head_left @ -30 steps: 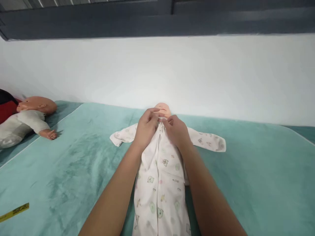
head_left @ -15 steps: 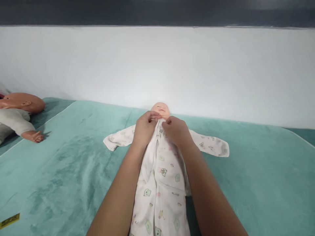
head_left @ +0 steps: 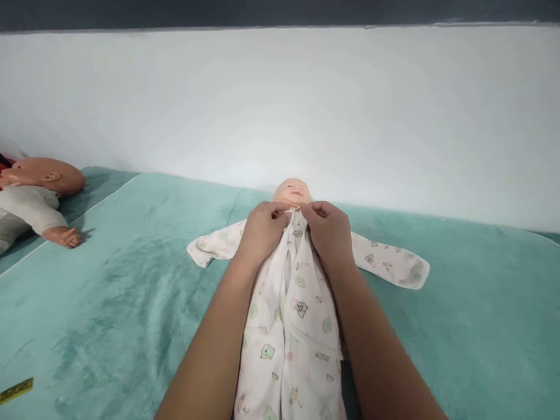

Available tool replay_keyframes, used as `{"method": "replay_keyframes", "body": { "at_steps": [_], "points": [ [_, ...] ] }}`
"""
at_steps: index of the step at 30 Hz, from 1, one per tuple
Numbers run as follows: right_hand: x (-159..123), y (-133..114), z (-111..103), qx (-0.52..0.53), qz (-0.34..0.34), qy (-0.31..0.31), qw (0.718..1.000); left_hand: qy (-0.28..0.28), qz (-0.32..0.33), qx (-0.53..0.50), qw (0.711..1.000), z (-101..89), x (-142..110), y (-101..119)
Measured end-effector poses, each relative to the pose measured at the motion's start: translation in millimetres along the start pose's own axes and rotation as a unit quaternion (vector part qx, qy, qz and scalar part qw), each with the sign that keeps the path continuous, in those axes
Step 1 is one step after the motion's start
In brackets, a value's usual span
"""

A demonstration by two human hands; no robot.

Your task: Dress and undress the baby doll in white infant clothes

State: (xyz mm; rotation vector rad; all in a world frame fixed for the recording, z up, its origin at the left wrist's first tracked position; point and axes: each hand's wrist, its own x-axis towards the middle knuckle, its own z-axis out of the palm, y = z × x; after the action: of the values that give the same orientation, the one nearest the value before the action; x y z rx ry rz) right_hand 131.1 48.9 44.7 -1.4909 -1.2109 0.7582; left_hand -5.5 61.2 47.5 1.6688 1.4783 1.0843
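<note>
A baby doll [head_left: 292, 191] lies on its back, its head toward the wall. It wears a white baby sleepsuit [head_left: 301, 309] printed with small green and pink animals; both sleeves stretch out sideways and the front parts along a long slit. At the neckline my left hand [head_left: 263, 228] pinches the left edge of the collar. My right hand [head_left: 328, 232] grips the other collar edge just beside it, thumb and finger together under the doll's chin. Any fastener between the fingertips is too small to make out.
A second doll [head_left: 32, 204] in pale clothes lies at the far left. Teal plush cloth [head_left: 131, 303] covers the surface, with a yellow label [head_left: 16, 391] near the lower left corner. A white wall [head_left: 280, 105] rises behind.
My right hand has shifted slightly right and its fingers reach closer to the collar's top. My left hand keeps its pinch there. The whole view has tilted a little.
</note>
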Motion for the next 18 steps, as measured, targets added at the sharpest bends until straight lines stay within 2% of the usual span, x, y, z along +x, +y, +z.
{"method": "replay_keyframes", "body": {
  "at_steps": [5,9,13,18],
  "points": [
    [-4,0,1,0.013,-0.005,0.003,1.0,0.027,0.002,0.005,1.0,5.6,0,1],
    [-5,2,2,0.061,-0.001,0.008,0.998,0.06,0.021,-0.027,0.998,6.6,-1,2],
    [-4,4,3,0.095,-0.013,0.018,0.995,0.047,0.01,-0.082,0.995,5.9,-2,3],
    [-4,5,4,0.15,-0.039,0.019,0.988,0.044,0.017,-0.096,0.994,7.4,-6,10]
  ]
}}
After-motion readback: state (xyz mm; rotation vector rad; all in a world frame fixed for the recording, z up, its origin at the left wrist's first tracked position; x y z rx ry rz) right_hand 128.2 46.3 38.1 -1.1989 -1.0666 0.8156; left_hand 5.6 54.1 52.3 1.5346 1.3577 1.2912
